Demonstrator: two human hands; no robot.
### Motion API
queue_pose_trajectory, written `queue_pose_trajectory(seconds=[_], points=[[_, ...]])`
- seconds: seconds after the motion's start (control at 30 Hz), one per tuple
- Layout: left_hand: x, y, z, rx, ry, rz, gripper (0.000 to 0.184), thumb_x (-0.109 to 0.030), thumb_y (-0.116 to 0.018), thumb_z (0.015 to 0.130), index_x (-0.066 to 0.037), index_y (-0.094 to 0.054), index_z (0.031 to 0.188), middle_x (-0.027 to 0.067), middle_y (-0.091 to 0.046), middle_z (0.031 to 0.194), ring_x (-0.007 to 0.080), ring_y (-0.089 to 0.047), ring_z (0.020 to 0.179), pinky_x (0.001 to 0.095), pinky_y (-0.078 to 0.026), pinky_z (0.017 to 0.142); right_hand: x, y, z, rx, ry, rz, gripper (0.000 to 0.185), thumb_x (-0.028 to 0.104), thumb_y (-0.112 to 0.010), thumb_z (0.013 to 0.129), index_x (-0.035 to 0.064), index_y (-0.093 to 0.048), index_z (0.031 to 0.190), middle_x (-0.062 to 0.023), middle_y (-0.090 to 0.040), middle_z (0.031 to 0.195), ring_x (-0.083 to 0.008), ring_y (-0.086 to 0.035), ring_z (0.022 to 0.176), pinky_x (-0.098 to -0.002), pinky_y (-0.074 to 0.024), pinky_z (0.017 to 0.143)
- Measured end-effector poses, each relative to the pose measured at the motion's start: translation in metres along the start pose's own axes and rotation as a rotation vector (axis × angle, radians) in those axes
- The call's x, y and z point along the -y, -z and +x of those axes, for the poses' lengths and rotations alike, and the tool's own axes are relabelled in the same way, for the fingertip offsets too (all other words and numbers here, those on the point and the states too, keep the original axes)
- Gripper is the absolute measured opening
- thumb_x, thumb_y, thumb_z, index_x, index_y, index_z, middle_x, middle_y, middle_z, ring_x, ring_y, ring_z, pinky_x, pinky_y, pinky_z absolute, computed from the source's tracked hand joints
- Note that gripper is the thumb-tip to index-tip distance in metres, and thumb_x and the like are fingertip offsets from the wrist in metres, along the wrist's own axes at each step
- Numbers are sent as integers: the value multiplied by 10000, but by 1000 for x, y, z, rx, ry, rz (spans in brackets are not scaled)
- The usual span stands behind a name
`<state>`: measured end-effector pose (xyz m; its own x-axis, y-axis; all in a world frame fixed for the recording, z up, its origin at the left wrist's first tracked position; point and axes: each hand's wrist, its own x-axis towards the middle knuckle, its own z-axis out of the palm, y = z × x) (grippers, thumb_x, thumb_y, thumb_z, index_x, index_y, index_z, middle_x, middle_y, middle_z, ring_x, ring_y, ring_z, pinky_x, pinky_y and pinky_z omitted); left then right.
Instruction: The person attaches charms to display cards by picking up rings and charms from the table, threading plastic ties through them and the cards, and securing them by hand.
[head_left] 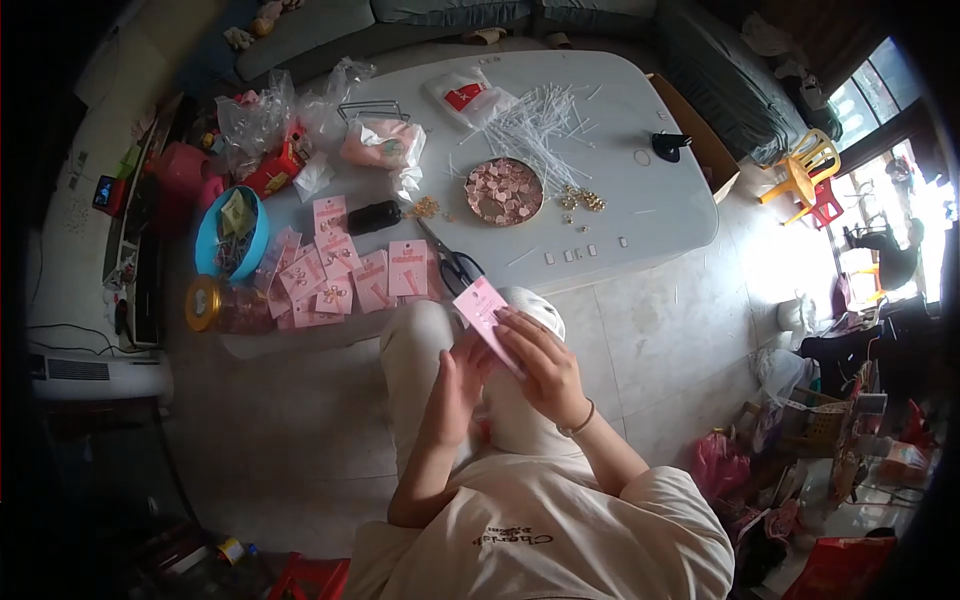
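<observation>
Above my lap I hold a pink printed card (482, 305), tilted, with its upper end toward the table. My right hand (545, 365) lies over the card's right side with the fingers across its front. My left hand (462, 375) grips the card from the lower left, its fingertips partly hidden behind it. Small details on the card are too blurred to read. Just beyond it on the table lie black-handled scissors (458, 268). Several similar pink cards (408, 268) with small items attached lie left of the scissors.
On the table (660, 215) are a round tray of pink pieces (503, 192), gold beads (585, 199), thin white strips (545, 125), a blue basket (204, 245), a gold-lidded jar (205, 303), a black object (374, 217) and plastic bags (258, 120). A yellow chair (805, 170) stands at right.
</observation>
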<state>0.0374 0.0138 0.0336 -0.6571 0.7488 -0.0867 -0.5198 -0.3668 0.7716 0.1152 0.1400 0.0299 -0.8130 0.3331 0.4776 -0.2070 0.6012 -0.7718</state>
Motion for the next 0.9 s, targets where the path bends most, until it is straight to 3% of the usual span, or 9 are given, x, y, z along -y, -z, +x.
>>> queue_pose_trajectory(seconds=[0.07,0.2,0.23,0.37,0.43,0.57,0.7,0.77,0.9], points=[[4,2,1,48,-41,34,520,-392,-403,957,-60,-348,1353,116,-465,1307,167,-513,1107,259,-442,817,0,2,-6,-32,-37,80,377,142,-642,771,19,-538,1112,-134,-491,1241,-251,-483,1126,-366,-417,910],[13,-8,-1,-107,-265,650,479,-375,-412,957,-47,-404,1305,111,-511,1235,167,-533,1059,267,-440,820,23,13,-7,-62,-770,1029,288,172,-546,893,0,-511,1121,-147,-499,1205,-222,-484,1096,-339,-391,917],[12,-9,-3,-108,-264,648,479,-375,-412,957,-47,-404,1305,111,-511,1235,167,-533,1059,267,-440,820,23,13,-7,-61,-772,1027,288,172,-546,893,0,-511,1121,-147,-499,1205,-222,-484,1096,-339,-391,917],[-3,-12,-16,-302,19,263,419,-352,-413,957,-33,-481,1221,98,-561,1120,182,-544,1004,287,-432,833,17,5,5,-255,-405,617,301,231,-425,963,0,-474,1150,-131,-515,1160,-212,-479,1065,-332,-357,925],[-8,-9,-16,-340,-2,275,404,-342,-419,954,-30,-493,1200,96,-567,1096,180,-547,991,290,-433,830,13,28,23,-442,-329,785,350,287,-357,977,15,-445,1180,-126,-521,1122,-221,-477,1040,-348,-320,934],[-20,-1,-15,-416,-37,321,361,-311,-435,946,-21,-529,1139,90,-582,1024,174,-553,953,298,-434,822,14,69,57,-443,-7,754,461,391,-301,979,22,-416,1230,-162,-532,1163,-269,-487,1108,-423,-293,997],[-32,-2,-12,-523,71,638,330,-266,-457,925,-10,-546,1111,100,-587,1017,158,-561,918,290,-441,780,48,79,99,-140,417,957,612,512,-216,959,15,-336,1294,-186,-528,1184,-310,-458,1185,-456,-249,1056],[-30,3,-11,-525,62,654,326,-262,-458,921,-7,-551,1102,102,-592,1007,162,-563,905,290,-443,773,71,63,118,-32,449,1154,800,659,-153,888,2,-259,1332,-209,-523,1179,-339,-457,1197,-464,-289,1053],[-25,20,-12,-559,18,733,314,-244,-461,907,5,-572,1065,113,-609,970,177,-571,851,290,-448,744,115,48,139,287,509,1552,567,471,-307,950,96,-252,1371,-202,-495,1225,-346,-541,1091,-482,-458,891]])
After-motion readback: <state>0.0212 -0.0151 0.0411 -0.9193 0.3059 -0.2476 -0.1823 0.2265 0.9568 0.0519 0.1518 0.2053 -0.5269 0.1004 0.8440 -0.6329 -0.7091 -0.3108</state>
